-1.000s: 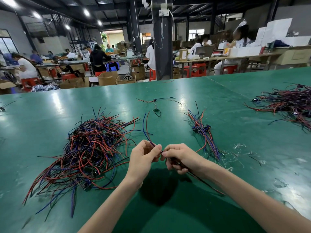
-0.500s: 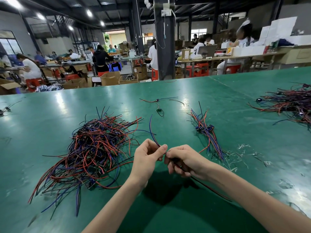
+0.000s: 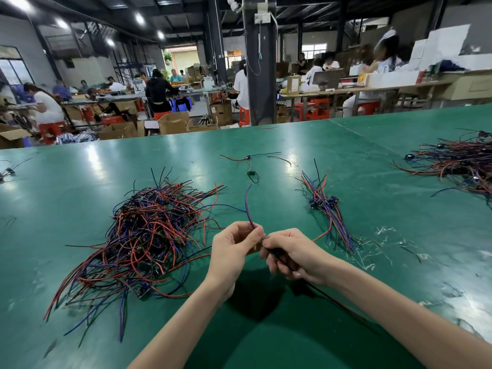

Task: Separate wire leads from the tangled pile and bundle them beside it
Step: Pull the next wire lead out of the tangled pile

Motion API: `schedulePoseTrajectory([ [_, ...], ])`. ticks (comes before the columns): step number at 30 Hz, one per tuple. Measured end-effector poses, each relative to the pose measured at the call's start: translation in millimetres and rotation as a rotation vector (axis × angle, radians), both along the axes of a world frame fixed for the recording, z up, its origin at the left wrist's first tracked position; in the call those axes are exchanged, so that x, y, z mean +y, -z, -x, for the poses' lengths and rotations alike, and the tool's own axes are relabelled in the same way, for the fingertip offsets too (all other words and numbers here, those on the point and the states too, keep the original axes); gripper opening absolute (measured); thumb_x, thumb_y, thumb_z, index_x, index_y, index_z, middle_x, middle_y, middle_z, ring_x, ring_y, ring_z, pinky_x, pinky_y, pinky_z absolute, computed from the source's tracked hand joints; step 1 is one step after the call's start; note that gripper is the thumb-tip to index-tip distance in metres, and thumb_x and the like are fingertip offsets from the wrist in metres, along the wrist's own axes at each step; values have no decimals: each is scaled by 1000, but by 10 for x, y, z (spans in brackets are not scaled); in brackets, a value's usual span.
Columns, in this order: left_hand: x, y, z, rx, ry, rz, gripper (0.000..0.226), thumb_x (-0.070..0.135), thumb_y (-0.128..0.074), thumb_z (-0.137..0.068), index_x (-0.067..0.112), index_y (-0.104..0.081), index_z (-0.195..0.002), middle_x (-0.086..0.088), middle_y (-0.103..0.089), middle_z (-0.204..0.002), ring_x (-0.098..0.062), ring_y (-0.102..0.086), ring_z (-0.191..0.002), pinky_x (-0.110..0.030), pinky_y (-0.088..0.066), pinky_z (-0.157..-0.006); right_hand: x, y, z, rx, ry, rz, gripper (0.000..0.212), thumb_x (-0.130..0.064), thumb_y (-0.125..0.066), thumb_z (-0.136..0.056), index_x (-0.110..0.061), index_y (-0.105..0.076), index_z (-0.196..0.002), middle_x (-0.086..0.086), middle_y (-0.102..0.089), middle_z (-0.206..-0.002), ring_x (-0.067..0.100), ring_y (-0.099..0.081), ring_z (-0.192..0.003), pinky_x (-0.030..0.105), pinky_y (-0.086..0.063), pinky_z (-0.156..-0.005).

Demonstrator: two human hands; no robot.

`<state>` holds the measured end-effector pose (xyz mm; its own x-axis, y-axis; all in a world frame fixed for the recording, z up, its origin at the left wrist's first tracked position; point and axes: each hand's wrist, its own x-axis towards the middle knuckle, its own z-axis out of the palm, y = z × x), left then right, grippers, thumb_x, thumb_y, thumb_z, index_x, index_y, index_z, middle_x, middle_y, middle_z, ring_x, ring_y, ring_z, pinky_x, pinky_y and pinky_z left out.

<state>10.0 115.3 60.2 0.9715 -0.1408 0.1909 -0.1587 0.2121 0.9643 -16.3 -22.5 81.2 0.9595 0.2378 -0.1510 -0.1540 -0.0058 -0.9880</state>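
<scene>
Over the green table (image 3: 80, 182), your left hand (image 3: 234, 246) and right hand (image 3: 292, 254) meet, fingers (image 3: 275, 263) curled, both pinching one wire lead (image 3: 247, 206) whose blue end rises above your left hand. Left lies the tangled pile (image 3: 149, 230); right, the bundle (image 3: 324, 209).

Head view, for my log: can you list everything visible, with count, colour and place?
table: one, green, fills the foreground
tangled pile: one, red, blue and black leads, left of the hands
bundle: one, same colours, right of the hands
held wire lead: one, blue and red, pinched between both hands
loose lead: one, red and black, far centre
second pile: one, red and dark, far right edge
plastic scraps: several, clear, near the bundle
workers, cartons, red stools: several each, background
left hand: pinches the held wire lead
right hand: grips the held wire lead
</scene>
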Motion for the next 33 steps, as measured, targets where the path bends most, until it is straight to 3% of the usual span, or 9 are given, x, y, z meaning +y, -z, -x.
schedulePoseTrajectory([
  [7,34,-27,0,-6,-6,18,14,7,-70,-78,6,-60,-69,-13,-61,-62,-17,-52,-48,-25,-49,-57,6,5,20,-8,-32,-28,28,-13,-45,-95,-6,-60,-72,9,-54,-45,9,-34,-26,11,-23,-30],
  [16,30,-88,-20,-177,-225,-115,15,9,-77,-76,11,-66,-66,3,-62,-55,-8,-53,-52,-18,-46,-55,34,-25,-15,-119,80,13,31,-9,-49,-88,-11,-57,-58,8,-52,-43,9,-31,-27,11,-21,-31],
  [26,321,-163,-285,-86,-441,29,15,8,-75,-77,11,-64,-69,7,-62,-52,-4,-54,-50,-17,-50,-55,53,-17,24,-133,19,54,29,-9,-49,-90,-9,-57,-62,5,-52,-44,8,-32,-26,11,-22,-30],
  [33,498,-194,-391,-105,-575,18,15,10,-75,-79,15,-65,-69,9,-63,-52,-3,-54,-49,-15,-49,-56,56,-21,52,-131,-16,92,30,-9,-49,-90,-10,-58,-62,4,-53,-45,8,-35,-28,11,-23,-29],
])
